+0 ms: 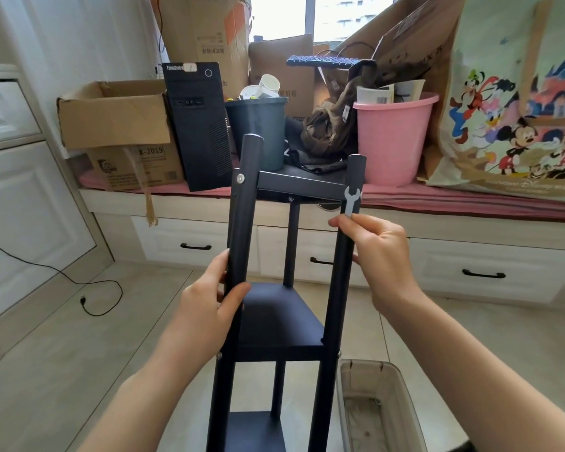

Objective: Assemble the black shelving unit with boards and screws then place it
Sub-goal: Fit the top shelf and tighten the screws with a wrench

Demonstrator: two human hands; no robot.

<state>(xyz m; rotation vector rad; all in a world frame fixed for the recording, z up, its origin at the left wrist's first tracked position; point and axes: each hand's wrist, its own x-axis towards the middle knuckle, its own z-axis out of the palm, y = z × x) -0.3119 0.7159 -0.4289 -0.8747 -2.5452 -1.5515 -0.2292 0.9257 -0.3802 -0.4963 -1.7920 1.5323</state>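
Note:
The black shelving unit [274, 318] stands upright in front of me, with three boards between its round posts. My left hand [209, 305] grips the left front post at mid height. My right hand [379, 252] pinches a small silver wrench [351, 200] by its lower end. The wrench's open jaw sits against the right front post, level with the top board [299, 185]. A silver screw head [240, 178] shows on the left post at that same level.
A beige bin [379, 406] stands on the tiled floor just right of the unit. Behind, a window bench [307, 203] with drawers carries cardboard boxes, a black computer tower [198, 125], a dark bin, a pink bucket [393, 138] and a printed bag. A black cable lies at left.

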